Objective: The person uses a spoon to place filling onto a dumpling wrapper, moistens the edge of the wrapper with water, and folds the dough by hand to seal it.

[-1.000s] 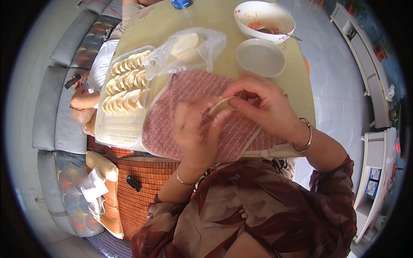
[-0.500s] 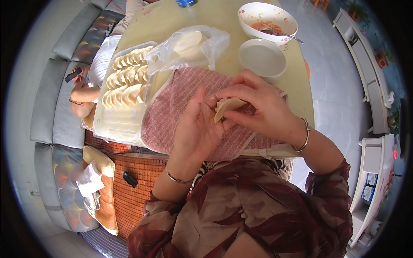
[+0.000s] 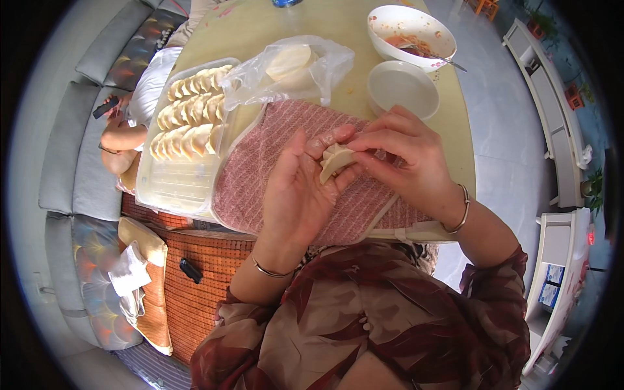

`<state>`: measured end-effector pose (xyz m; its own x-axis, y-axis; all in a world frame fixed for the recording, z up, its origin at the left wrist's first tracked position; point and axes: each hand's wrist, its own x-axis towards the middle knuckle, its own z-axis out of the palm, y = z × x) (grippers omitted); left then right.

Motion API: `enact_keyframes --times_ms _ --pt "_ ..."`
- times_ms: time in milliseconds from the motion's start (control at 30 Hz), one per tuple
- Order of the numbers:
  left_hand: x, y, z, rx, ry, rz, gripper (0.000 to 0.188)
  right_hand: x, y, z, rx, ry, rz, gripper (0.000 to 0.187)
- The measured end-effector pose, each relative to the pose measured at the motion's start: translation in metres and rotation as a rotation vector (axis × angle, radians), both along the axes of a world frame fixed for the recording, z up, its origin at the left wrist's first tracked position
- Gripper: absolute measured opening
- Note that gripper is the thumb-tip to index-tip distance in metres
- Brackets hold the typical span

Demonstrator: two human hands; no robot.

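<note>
A folded dumpling [image 3: 335,165] rests on the fingers of my left hand [image 3: 301,195], which is turned palm up and supports it from below. Thumb and fingers of my right hand [image 3: 404,148] pinch the dumpling's right end. Beneath both hands a pink striped cloth [image 3: 250,175] covers the table edge. To the left, finished dumplings [image 3: 195,112] lie in three rows in a clear plastic tray [image 3: 172,190]. Beyond the cloth, a clear plastic bag [image 3: 250,81] holds a stack of round dough wrappers [image 3: 290,63].
At the far right of the table [image 3: 338,23] stands a white bowl [image 3: 390,32] with reddish filling and a spoon, beside a shallow pale bowl [image 3: 403,88]. Another person [image 3: 123,135] sits on the grey sofa [image 3: 84,156] at left, holding a dark object. White shelving [image 3: 552,279] stands at right.
My right fingers have shifted from covering the dumpling's side to pinching its right end, so more of it shows. The whole view has tilted slightly.
</note>
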<state>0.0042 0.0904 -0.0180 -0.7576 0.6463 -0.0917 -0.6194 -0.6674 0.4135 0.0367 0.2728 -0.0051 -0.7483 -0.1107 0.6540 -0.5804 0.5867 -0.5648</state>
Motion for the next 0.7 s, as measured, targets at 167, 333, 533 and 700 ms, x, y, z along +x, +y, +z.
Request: enact_keyframes --times_ms 167,333,533,700 --pt "0.003 0.002 0.004 -0.119 0.081 -0.010 0.056 0.004 -0.003 0.007 -0.053 -0.078 0.002 0.016" --pt "0.004 0.004 0.005 -0.173 0.155 -0.017 0.055 0.006 -0.004 0.009 -0.080 -0.126 0.010 0.016" --pt "0.006 0.008 0.005 -0.207 0.139 0.001 0.055 0.003 0.002 0.005 -0.023 -0.048 0.023 0.016" --pt "0.007 0.010 0.005 -0.194 0.138 0.020 0.056 0.003 0.005 0.005 0.008 -0.018 0.019 0.019"
